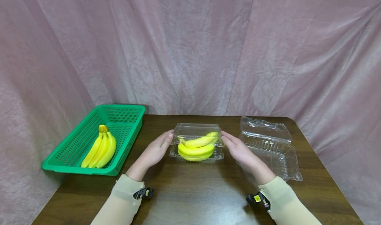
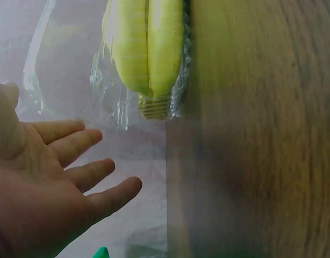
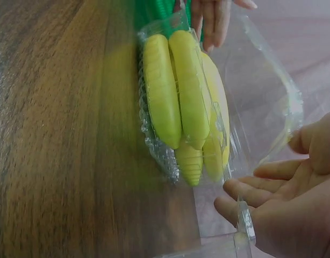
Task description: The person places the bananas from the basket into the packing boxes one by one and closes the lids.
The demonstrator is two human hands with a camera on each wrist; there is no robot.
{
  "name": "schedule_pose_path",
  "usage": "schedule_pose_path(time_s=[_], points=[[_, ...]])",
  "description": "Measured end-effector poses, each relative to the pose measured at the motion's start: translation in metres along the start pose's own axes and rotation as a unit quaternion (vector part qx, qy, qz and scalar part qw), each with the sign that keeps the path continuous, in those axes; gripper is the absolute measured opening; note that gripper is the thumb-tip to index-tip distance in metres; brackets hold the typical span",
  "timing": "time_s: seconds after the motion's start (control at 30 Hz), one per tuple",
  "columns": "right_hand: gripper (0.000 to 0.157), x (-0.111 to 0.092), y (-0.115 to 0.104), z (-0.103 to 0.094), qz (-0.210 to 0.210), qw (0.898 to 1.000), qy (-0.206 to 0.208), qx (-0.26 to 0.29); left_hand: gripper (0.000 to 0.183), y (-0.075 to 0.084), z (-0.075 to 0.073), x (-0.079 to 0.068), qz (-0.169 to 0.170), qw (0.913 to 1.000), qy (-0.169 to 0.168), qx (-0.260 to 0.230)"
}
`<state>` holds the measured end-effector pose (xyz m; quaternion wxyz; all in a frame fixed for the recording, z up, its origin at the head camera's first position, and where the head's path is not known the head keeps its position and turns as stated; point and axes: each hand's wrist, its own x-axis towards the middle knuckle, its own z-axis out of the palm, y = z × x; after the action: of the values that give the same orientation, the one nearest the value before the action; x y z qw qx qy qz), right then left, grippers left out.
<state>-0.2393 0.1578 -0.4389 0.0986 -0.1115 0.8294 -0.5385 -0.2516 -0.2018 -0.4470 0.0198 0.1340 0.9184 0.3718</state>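
A clear plastic clamshell box holding yellow bananas sits at the middle of the table, its lid tilted partway over the fruit. At the lid's left end is my left hand, its fingers spread and nearly straight in the left wrist view. My right hand is at the lid's right end; in the right wrist view its thumb lies by the lid edge, with fingers extended. Whether the fingertips touch or carry the lid is hard to tell.
On the left stands a green plastic basket with a bunch of bananas in it. A second clear clamshell box lies with its lid up at the right, partly behind my right forearm. A pink curtain hangs behind the table.
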Motion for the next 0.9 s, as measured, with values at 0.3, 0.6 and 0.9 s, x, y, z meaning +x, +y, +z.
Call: schedule_pose_path(time_s=[0.3, 0.6, 0.9], points=[[0.057, 0.006, -0.001, 0.005, -0.013, 0.998, 0.031, -0.055, 0.069, 0.001, 0.006, -0.001, -0.018, 0.9996, -0.003, 0.021], [0.056, 0.012, -0.002, 0.011, 0.002, 0.996, 0.047, -0.075, 0.074, 0.002, 0.012, 0.001, -0.014, 0.9988, 0.003, 0.046], [0.056, 0.012, -0.002, 0.013, -0.001, 0.991, 0.054, -0.122, 0.073, 0.000, 0.018, 0.003, -0.023, 0.9981, 0.003, 0.057]])
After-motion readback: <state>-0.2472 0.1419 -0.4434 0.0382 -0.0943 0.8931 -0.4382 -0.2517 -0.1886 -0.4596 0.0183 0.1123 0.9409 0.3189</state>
